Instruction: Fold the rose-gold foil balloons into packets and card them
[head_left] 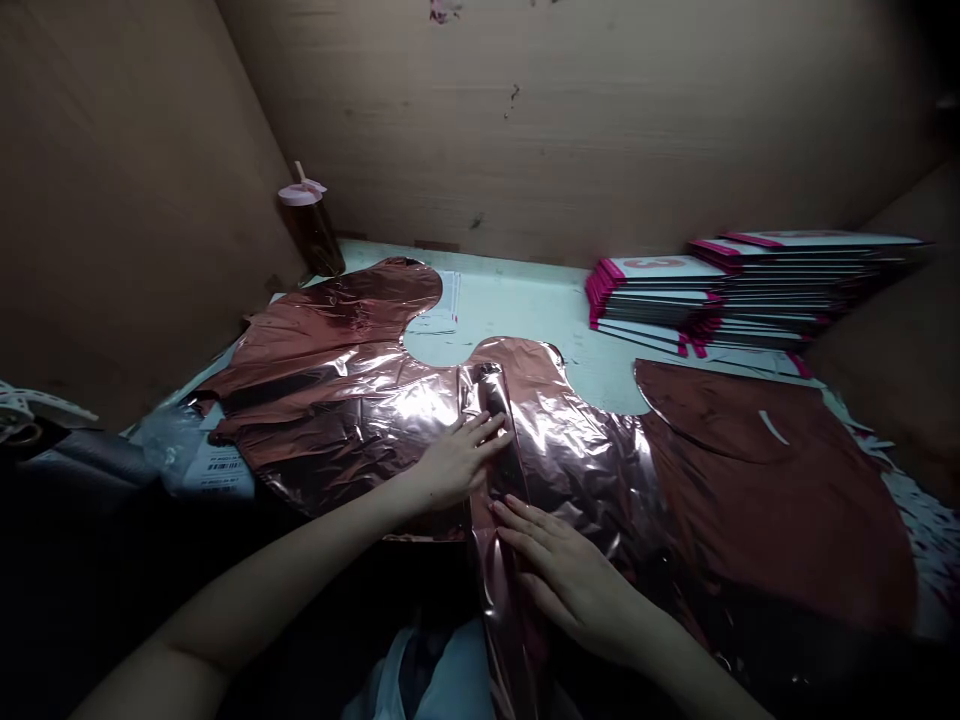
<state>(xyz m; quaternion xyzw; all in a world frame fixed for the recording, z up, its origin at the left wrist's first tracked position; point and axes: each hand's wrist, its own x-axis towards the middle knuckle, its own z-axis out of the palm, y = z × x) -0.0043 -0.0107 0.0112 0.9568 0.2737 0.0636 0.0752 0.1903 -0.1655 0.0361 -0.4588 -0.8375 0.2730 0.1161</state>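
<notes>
Shiny rose-gold foil balloons [352, 400] lie flat and overlapping across the table in front of me. A narrow folded strip of the same foil [499, 600] runs from the middle of the sheets down over the near edge. My left hand [461, 462] rests on the upper part of this strip, fingers stretched out. Lower and to the right, my right hand [559, 565] lies along the strip with its fingers extended. Its thumb side is partly hidden. To the right spreads another flat foil piece [772, 480] with a rounded edge.
Stacked white-and-pink packets [660, 290] stand at the back right. A lidded cup with a straw [311, 230] is at the back left corner. Cardboard walls [525, 150] enclose the table [517, 300]. Clear plastic and barcode labels [217, 465] lie at the left edge.
</notes>
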